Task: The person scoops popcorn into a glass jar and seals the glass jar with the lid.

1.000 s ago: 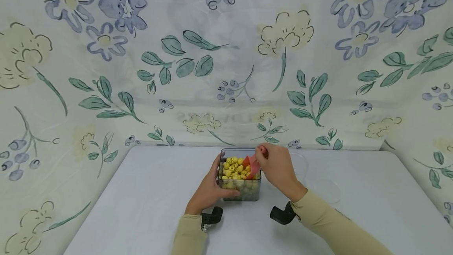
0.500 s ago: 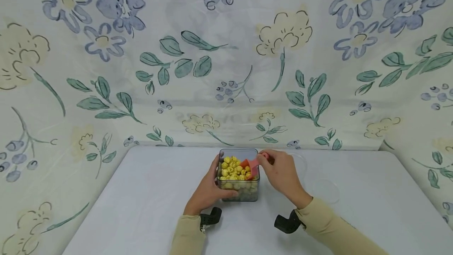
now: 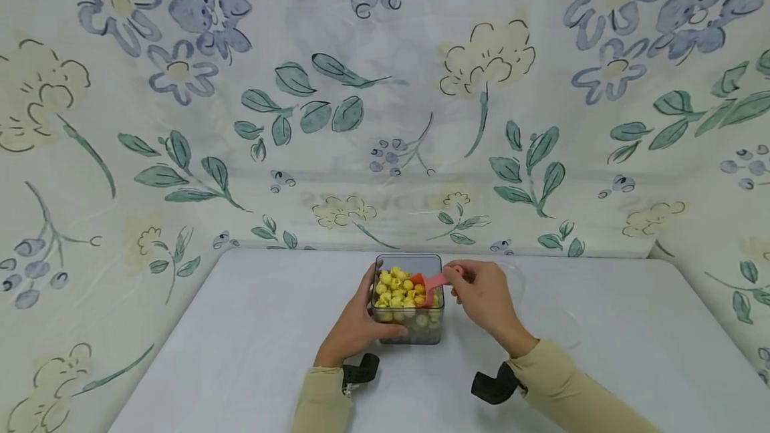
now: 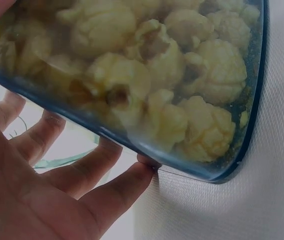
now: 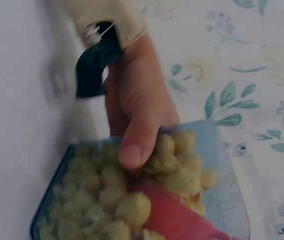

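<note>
A clear, smoky-tinted square container [image 3: 424, 337] stands near the far edge of the worktop [image 3: 259, 346], about midway between its left and right edges. It is filled with yellow popcorn [image 3: 392, 288] that stays below the rim at the back. From these views I cannot tell whether its base lies quite flat.

The left hand [image 3: 353, 327] grips the container on the side towards the left edge: the thumb lies across the front wall, and the fingers go round the left side. In the left wrist view those fingers are set apart from one another, with their tips against the container, and the kernels show through its wall.

The right hand [image 3: 490, 296] is just outside the container, on the side towards the right edge, pinching the handle of a red plastic scoop [image 3: 436, 280] between thumb and forefinger. The handle slopes over the container's right rim, while the scoop's head sits in the right half of the container, partly sunk among the popcorn. The right wrist view is blurred but shows the thumb and the red head amid the kernels.

Between the container and the right edge lie two faint, clear round discs: one near the far edge, partly covered by the right hand, the other [image 3: 561, 327] nearer the person. Beige sleeves [image 3: 321, 396] cover both forearms, with a black camera mount [image 3: 362, 369] at each wrist. Beyond the far edge hangs a white floral sheet [image 3: 415, 39].
</note>
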### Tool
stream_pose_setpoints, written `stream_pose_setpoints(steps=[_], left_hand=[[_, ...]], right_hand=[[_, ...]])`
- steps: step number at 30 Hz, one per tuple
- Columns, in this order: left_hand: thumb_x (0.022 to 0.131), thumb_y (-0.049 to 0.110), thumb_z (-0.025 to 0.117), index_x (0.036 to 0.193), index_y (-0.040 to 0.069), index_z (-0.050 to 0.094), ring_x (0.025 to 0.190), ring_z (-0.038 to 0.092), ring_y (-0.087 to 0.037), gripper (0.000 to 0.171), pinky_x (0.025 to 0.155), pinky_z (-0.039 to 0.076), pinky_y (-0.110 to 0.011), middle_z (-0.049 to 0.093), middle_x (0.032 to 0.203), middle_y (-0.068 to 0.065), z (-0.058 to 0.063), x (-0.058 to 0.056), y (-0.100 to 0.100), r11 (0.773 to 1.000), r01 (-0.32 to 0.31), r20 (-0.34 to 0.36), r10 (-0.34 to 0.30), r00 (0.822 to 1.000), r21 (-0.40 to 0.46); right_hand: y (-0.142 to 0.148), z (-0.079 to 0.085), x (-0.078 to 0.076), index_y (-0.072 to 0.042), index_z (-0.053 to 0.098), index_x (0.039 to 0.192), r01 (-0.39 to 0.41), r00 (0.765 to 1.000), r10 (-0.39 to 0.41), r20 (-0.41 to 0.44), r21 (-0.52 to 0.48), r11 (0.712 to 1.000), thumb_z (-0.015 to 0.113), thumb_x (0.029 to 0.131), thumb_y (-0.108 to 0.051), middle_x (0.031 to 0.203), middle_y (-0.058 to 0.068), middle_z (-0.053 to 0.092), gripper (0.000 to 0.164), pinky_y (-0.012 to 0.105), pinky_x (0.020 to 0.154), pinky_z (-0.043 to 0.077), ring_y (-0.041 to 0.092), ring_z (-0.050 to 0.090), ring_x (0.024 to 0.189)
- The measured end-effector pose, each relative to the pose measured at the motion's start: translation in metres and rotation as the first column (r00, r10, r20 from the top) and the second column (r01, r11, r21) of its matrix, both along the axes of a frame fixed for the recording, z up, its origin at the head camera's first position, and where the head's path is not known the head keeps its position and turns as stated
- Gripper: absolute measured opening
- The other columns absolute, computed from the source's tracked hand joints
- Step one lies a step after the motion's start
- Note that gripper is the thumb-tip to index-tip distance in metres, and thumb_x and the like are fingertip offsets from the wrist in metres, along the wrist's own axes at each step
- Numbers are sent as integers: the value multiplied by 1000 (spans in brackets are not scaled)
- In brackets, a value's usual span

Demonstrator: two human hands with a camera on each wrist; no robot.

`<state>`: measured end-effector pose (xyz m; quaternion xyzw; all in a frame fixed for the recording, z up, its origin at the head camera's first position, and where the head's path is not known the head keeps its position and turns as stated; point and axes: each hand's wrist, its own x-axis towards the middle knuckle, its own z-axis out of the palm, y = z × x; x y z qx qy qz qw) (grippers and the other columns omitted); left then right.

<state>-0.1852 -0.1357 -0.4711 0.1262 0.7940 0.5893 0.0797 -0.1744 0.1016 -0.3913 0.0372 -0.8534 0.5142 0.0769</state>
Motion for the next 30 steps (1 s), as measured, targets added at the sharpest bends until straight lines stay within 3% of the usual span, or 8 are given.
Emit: stream_pose_setpoints(steps=[6,12,20,23,30], left_hand=[[71,20,94,163,18,4,137,44,-33,128,104,45,-47,24,164,-10,0,0,0,1000,-12,18,12,1000,26],[71,22,94,163,20,5,139,42,-33,128,108,41,-52,23,164,-11,1,1,0,1000,-12,20,12,1000,16],[71,28,94,163,25,4,141,40,-30,129,112,36,-54,28,163,-7,1,0,0,1000,-1,-14,1,1000,-20],[71,28,94,163,23,4,140,41,-32,129,111,36,-55,29,162,-9,1,1,1,1000,-5,-6,5,1000,-18],[70,25,95,163,24,6,132,49,-30,128,105,44,-50,35,158,-9,2,1,1,1000,-13,21,13,1000,4]], right_hand=[[-4,-4,1,-2,76,96,-100,991,105,-89,53,994,68,96,-9,65,2,60,11,25,50,42,13,51,55],[-6,-3,-2,-2,77,94,-12,1000,11,-22,-4,1000,69,94,-10,64,5,63,12,25,48,40,14,56,56],[-4,1,-1,-1,77,96,82,995,-77,62,-83,993,70,94,-13,64,5,63,15,24,48,36,16,56,57],[-6,1,2,-1,77,97,87,995,-83,51,-76,993,70,94,-12,66,5,65,14,24,47,32,19,56,59],[-13,-5,2,1,77,101,42,998,-38,57,-72,997,69,95,-13,71,14,67,17,23,48,35,17,57,61]])
